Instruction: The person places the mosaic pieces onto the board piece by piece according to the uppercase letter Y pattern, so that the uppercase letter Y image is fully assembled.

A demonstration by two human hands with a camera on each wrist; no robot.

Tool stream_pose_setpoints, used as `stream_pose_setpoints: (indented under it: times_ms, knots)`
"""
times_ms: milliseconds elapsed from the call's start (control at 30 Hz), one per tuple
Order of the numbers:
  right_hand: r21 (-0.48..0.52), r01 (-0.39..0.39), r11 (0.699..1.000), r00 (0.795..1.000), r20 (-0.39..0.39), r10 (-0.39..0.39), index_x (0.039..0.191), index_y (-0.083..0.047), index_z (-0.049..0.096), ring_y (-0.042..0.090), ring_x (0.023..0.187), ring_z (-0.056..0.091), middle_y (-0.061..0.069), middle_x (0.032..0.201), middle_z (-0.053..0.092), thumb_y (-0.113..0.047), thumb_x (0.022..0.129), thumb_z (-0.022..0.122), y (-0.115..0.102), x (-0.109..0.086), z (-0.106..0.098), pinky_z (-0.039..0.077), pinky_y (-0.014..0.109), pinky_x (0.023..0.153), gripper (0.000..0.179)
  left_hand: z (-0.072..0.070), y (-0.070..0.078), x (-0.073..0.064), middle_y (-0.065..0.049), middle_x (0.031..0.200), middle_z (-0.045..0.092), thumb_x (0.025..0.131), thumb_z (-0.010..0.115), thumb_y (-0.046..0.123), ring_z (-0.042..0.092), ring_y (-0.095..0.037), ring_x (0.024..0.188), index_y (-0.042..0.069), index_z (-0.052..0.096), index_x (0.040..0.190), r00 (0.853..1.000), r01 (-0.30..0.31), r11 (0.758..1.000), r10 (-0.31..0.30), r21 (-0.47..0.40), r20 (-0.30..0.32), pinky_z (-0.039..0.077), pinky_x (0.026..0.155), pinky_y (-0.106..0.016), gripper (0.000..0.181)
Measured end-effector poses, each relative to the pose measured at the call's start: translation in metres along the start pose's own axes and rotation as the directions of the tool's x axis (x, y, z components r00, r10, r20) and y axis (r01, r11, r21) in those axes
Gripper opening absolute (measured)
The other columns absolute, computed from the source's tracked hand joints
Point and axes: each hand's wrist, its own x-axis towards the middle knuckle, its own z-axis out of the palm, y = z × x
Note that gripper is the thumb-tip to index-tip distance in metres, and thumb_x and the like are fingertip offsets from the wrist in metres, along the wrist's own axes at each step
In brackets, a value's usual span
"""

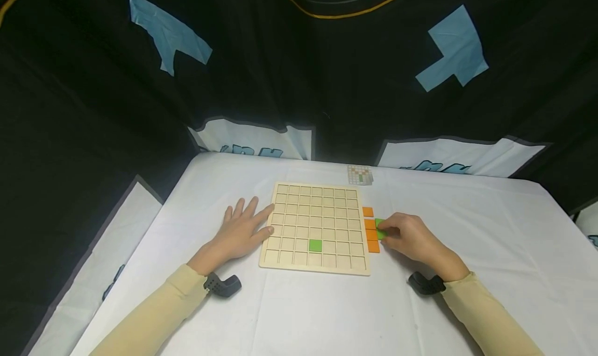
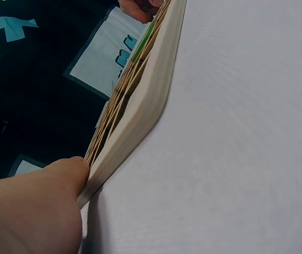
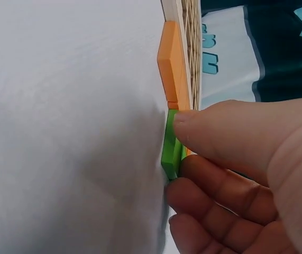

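A light wooden grid board [image 1: 299, 267] lies on the white table, with one green square tile [image 1: 315, 245] in a cell near its front. My left hand [image 1: 240, 231] is spread flat at the board's left side, thumb and index fingertip touching its edge; in the left wrist view the thumb [image 2: 69, 172] meets the board's corner. Beside the right edge, several orange tiles [image 1: 371, 234] lie in a column. My right hand [image 1: 411, 236] pinches a green tile [image 3: 171, 143] there between thumb and fingers, right against the orange ones. Its fingers partly hide the green.
A small card with a printed grid pattern [image 1: 359, 175] lies behind the board's far right corner. Dark cloth [image 1: 303, 86] with blue and white patches hangs behind the white-covered table [image 1: 327, 314]. Each wrist wears a black device [image 1: 224, 285].
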Motion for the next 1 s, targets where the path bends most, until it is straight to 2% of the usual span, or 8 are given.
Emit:
stream_pose_setpoints:
  times_ms: [500,1000]
  knots:
    - [-0.005,0.013,1.0,1.0,0.016,-0.013,0.104,-0.001,0.079,0.018,0.086,0.064,0.01,0.1,0.074,0.0,0.08,0.081,0.0023,0.0015,0.001,0.057,0.038,0.079,0.024,-0.0005,0.0001,-0.0003,-0.028,0.168,0.018,0.104,0.049,0.046,0.006,-0.056,0.154,0.018,0.037,0.159,1.0,-0.003,1.0,0.003,0.0,-0.007,0.005,0.121,-0.075,0.063]
    - [0.008,0.008,1.0,1.0,0.018,-0.008,0.102,0.0,0.079,0.013,0.077,0.052,0.006,0.094,0.071,0.0,0.079,0.081,0.003,0.0004,0.0023,0.045,0.024,0.066,0.024,-0.0002,-0.0006,-0.0003,-0.028,0.168,0.018,0.104,0.049,0.045,0.007,-0.056,0.154,0.017,0.038,0.159,1.0,-0.008,1.0,0.008,-0.01,-0.001,0.005,0.12,-0.076,0.063]
